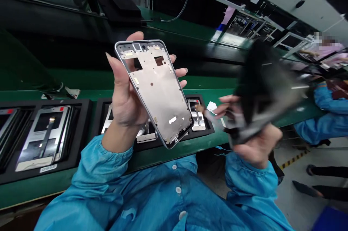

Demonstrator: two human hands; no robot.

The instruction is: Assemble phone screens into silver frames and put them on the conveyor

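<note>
A silver phone frame [160,89], bare metal inside with square cut-outs near its top, lies tilted across my left hand [126,93]. The thumb wraps its left edge and fingertips show past the right edge. Off to the right, my right hand [257,147] grips a dark phone screen [263,89], smeared by motion. What looks like a flex cable [210,115] hangs from that screen's left side, near the fingers. Partly hidden behind the frame, a black tray [209,127] holds several phone screens [197,115] with ribbon cables.
At the left, another black tray [81,126] holds a stack of phone screens [43,133]. Both trays rest on a green bench [174,153]. A dark conveyor belt [89,55] runs behind. A co-worker's blue sleeve [312,126] reaches in at the right. White paper [211,107] lies beside the tray.
</note>
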